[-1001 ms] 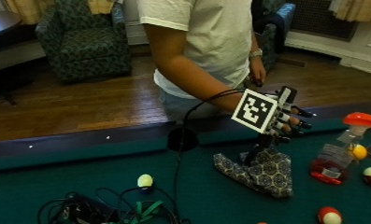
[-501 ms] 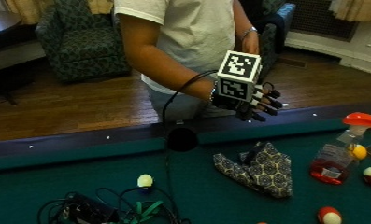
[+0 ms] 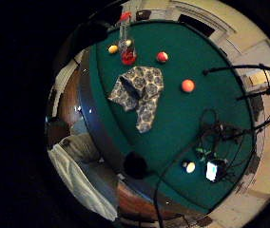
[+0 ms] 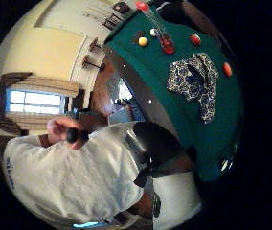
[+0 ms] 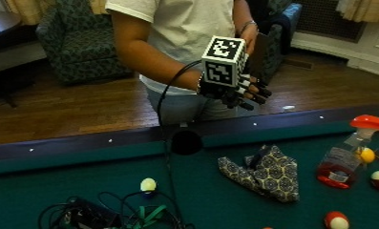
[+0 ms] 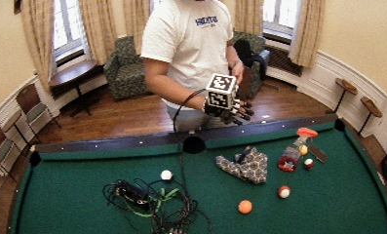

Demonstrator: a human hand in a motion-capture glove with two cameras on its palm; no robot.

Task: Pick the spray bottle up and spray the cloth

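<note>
Above table rail [image 5: 112,143], hands [image 5: 236,93] empty; cloth [image 5: 265,171] apart

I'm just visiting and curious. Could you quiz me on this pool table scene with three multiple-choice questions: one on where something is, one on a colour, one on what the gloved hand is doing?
1. Where does the patterned cloth lie?
A. on the green felt
B. on the armchair
C. over the bottle

2. What colour is the spray bottle trigger top?
A. blue
B. red-orange
C. white

3. The gloved right hand is:
A. gripping the bottle
B. pinching the cloth
C. raised above the table rail, holding nothing

Answers: 1 A, the cloth rests on felt beside the bottle. 2 B, its top shows red-orange. 3 C, the hand hangs clear of both.
</note>
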